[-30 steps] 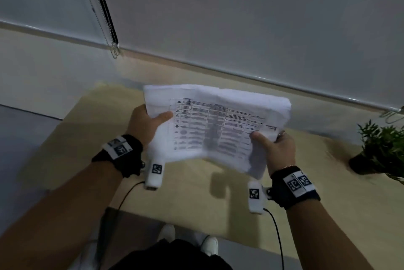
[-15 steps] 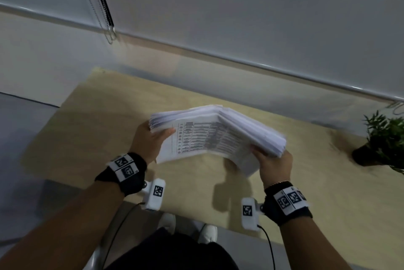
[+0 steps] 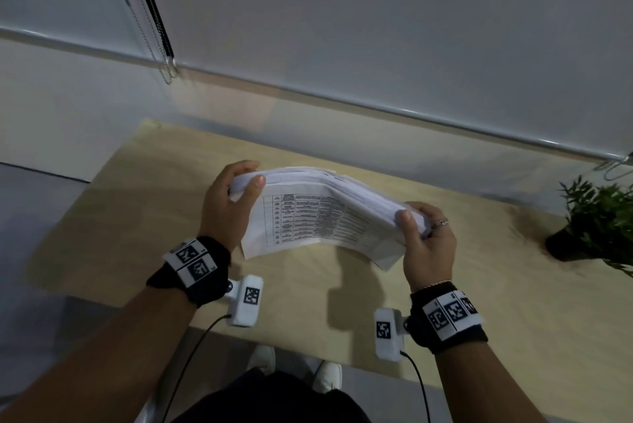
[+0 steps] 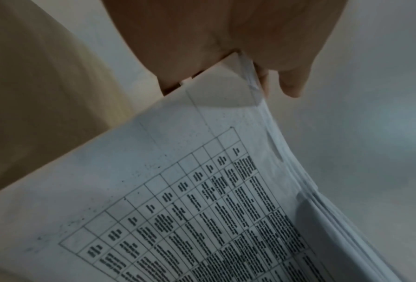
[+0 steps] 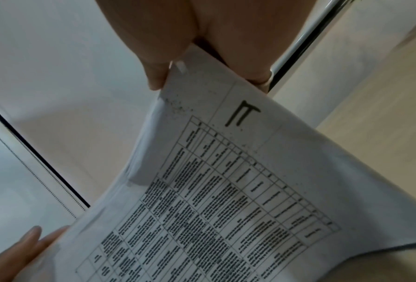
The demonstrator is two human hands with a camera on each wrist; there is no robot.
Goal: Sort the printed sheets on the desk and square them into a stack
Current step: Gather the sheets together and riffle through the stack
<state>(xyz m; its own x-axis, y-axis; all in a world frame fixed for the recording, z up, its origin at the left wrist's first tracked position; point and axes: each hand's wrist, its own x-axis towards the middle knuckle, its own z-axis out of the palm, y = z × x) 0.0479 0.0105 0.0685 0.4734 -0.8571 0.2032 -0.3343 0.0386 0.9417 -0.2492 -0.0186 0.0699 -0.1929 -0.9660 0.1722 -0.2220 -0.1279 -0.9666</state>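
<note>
left hand (image 3: 224, 207): grips sheet stack (image 3: 322, 213) at 9 o'clock end
right hand (image 3: 428, 244): grips 3 o'clock end
print: table text illegible
desk (image 3: 137, 203): stack's underside hidden

Head looks down; wrists close; all share sheets (image 3: 318, 217).

The white sheets (image 3: 329, 213) are showing a black-ruled table of dense black text. Beneath them the desk (image 3: 144, 203) is showing pale wood; right of them, a green plant (image 3: 603, 213) in a black pot.
</note>
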